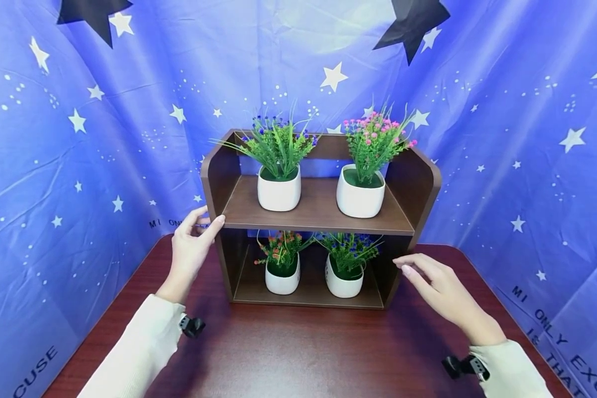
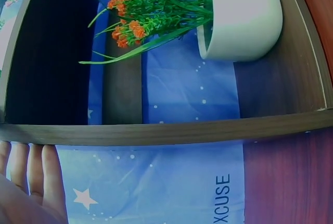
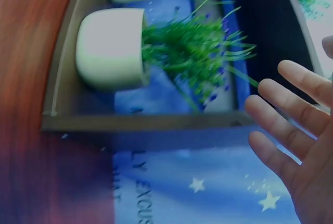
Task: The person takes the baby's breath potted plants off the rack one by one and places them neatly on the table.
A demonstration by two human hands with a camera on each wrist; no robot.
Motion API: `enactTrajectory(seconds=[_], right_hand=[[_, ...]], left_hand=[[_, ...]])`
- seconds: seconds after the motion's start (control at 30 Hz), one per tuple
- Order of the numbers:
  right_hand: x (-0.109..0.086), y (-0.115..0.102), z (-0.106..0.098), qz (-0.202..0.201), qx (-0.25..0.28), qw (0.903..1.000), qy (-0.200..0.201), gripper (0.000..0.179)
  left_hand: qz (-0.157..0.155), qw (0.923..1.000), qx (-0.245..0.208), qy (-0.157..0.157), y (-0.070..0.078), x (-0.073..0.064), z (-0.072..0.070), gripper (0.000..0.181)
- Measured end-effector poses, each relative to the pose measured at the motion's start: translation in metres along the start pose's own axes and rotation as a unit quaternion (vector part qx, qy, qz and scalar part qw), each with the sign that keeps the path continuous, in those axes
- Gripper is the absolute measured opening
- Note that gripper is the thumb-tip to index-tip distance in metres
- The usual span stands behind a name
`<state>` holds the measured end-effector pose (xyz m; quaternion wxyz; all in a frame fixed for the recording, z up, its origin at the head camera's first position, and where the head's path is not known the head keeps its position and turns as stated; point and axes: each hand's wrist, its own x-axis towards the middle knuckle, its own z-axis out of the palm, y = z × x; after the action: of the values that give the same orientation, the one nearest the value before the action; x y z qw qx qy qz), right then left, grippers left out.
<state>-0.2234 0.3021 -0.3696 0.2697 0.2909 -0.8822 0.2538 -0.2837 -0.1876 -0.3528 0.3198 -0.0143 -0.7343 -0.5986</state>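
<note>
A dark brown two-tier shelf (image 1: 318,221) stands on the table, with two potted plants on each tier. My left hand (image 1: 194,243) is at the shelf's left side, its thumb at the front edge. In the left wrist view, the straight fingers (image 2: 51,174) rest with their tips against the outer side panel. My right hand (image 1: 443,284) hovers beside the right panel, holding nothing. Its fingers (image 3: 281,109) are spread and extended in the right wrist view. Nearest it below is the blue-flowered plant (image 1: 348,265); the orange-flowered plant (image 1: 282,265) sits left of that.
On the upper tier are a purple-blue-flowered plant (image 1: 278,166) and a pink-flowered plant (image 1: 363,171), both in white pots. The reddish-brown table (image 1: 298,354) extends in front of the shelf. A blue star-patterned curtain (image 1: 144,138) surrounds the back and sides.
</note>
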Motion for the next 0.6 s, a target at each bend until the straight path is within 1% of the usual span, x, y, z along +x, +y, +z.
enactTrajectory(seconds=[0.3, 0.47, 0.6], right_hand=[[0.024, -0.018, 0.0, -0.038, 0.027, 0.9989, 0.011, 0.028], [0.033, -0.025, 0.001, -0.04, 0.04, 0.9981, 0.025, 0.032], [0.04, -0.028, 0.001, -0.046, 0.064, 0.996, 0.042, 0.032]], left_hand=[[-0.003, 1.0, -0.003, 0.005, 0.001, -0.002, 0.0, 0.044], [-0.003, 1.0, 0.001, 0.008, 0.0, -0.002, 0.001, 0.044], [0.007, 0.9999, 0.01, 0.011, 0.0, -0.003, 0.001, 0.043]])
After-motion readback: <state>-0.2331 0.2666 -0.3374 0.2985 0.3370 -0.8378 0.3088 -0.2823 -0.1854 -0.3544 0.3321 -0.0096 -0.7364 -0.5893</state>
